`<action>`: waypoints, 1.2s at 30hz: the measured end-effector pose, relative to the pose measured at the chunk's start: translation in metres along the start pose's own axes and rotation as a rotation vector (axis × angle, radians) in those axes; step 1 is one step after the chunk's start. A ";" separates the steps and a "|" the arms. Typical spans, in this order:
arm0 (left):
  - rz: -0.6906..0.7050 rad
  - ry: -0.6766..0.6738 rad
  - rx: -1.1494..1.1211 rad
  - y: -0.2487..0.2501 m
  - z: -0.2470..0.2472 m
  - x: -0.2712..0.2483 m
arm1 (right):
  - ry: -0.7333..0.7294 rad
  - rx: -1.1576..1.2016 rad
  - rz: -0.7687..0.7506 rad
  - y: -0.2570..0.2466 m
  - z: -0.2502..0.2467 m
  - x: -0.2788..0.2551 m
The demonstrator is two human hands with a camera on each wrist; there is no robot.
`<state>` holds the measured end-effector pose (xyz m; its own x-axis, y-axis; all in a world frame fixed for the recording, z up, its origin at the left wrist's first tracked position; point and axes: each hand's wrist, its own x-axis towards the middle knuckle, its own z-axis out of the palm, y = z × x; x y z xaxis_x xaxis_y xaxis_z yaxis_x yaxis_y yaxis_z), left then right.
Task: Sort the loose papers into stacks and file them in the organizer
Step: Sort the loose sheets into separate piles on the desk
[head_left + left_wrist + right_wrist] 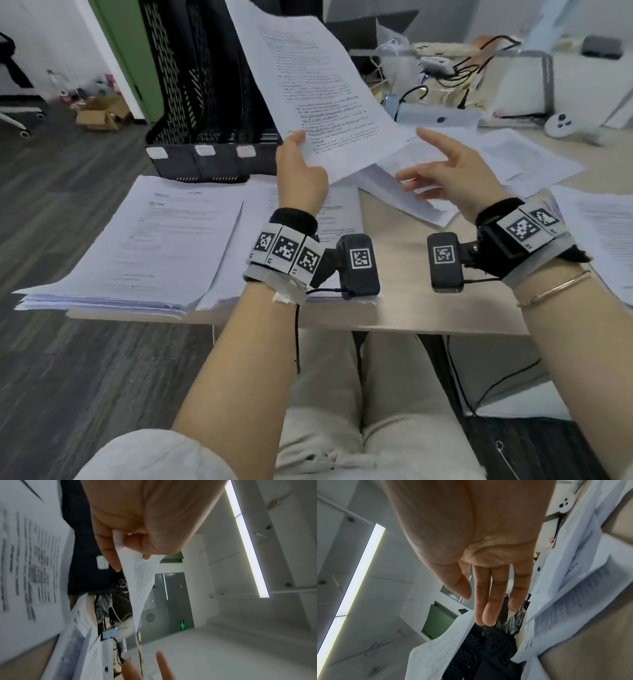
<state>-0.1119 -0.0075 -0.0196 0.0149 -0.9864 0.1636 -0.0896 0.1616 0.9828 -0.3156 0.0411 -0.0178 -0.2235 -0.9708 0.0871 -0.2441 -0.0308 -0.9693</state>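
My left hand (299,164) pinches the lower left corner of a printed sheet (318,85) and holds it up above the table, in front of the black mesh organizer (205,102). The left wrist view shows thumb and fingers (109,555) clamped on that sheet (142,582). My right hand (442,171) hovers just right of the sheet with straight, spread fingers (489,601) and holds nothing. Two stacks of papers (147,246) lie at the table's front left. Loose papers (507,161) lie spread under and beyond my right hand.
The organizer stands upright at the table's (411,308) back left with labelled slots. Cables, a power strip (438,118) and a white round device (561,125) clutter the back right. More paper (603,233) lies at the right edge. A cardboard box (99,114) sits on the floor.
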 end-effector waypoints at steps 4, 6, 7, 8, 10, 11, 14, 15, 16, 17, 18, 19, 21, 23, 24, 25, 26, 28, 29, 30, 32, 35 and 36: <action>0.059 -0.102 0.015 0.010 0.042 -0.008 | 0.031 -0.019 0.027 0.007 -0.035 -0.016; 0.082 -0.139 0.017 0.012 0.060 -0.013 | 0.043 -0.028 0.037 0.011 -0.050 -0.024; 0.086 -0.164 0.022 0.013 0.068 -0.015 | 0.053 -0.028 0.042 0.013 -0.057 -0.028; 0.089 -0.196 0.029 0.013 0.077 -0.018 | 0.064 -0.023 0.046 0.014 -0.063 -0.031; 0.095 -0.257 0.045 0.014 0.095 -0.025 | 0.083 -0.009 0.056 0.018 -0.076 -0.037; 0.099 -0.282 0.054 0.015 0.104 -0.028 | 0.090 -0.003 0.060 0.020 -0.082 -0.039; 0.118 -0.358 0.082 0.016 0.130 -0.038 | 0.165 0.007 0.065 0.027 -0.101 -0.047; 0.125 -0.387 0.084 0.016 0.138 -0.043 | 0.214 0.018 0.068 0.029 -0.108 -0.050; 0.128 -0.414 0.078 0.017 0.146 -0.047 | 0.268 0.030 0.072 0.032 -0.116 -0.052; 0.134 -0.443 0.070 0.017 0.153 -0.052 | 0.322 0.041 0.074 0.035 -0.123 -0.056; 0.144 -0.473 0.066 0.018 0.161 -0.056 | 0.372 0.049 0.072 0.037 -0.131 -0.060; 0.159 -0.503 0.068 0.019 0.168 -0.061 | 0.416 0.053 0.069 0.039 -0.139 -0.065; 0.194 -0.554 0.081 0.020 0.181 -0.070 | 0.469 0.050 0.071 0.040 -0.154 -0.075; 0.213 -0.587 0.081 0.021 0.193 -0.078 | 0.455 0.026 0.080 0.039 -0.165 -0.085; 0.216 -0.603 0.075 0.022 0.199 -0.082 | 0.439 0.007 0.084 0.039 -0.170 -0.090; 0.216 -0.620 0.071 0.022 0.205 -0.085 | 0.429 -0.013 0.085 0.038 -0.174 -0.094; 0.209 -0.637 0.072 0.022 0.210 -0.088 | 0.431 -0.029 0.084 0.038 -0.179 -0.099; 0.191 -0.666 0.081 0.022 0.221 -0.093 | 0.472 -0.043 0.069 0.040 -0.189 -0.107; 0.181 -0.674 0.079 0.022 0.227 -0.095 | 0.510 -0.037 0.056 0.041 -0.194 -0.110; 0.166 -0.679 0.071 0.022 0.233 -0.097 | 0.555 -0.023 0.042 0.041 -0.199 -0.114; 0.133 -0.690 0.043 0.024 0.246 -0.099 | 0.632 0.020 0.019 0.040 -0.210 -0.120; 0.094 -0.700 0.056 0.025 0.265 -0.101 | 0.667 0.031 -0.005 0.033 -0.223 -0.129; 0.084 -0.698 0.058 0.025 0.270 -0.102 | 0.673 0.033 -0.010 0.032 -0.227 -0.132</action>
<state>-0.3848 0.0888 -0.0348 -0.6351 -0.7619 0.1268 -0.1152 0.2557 0.9599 -0.5080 0.2227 -0.0076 -0.7635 -0.6105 0.2107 -0.2232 -0.0567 -0.9731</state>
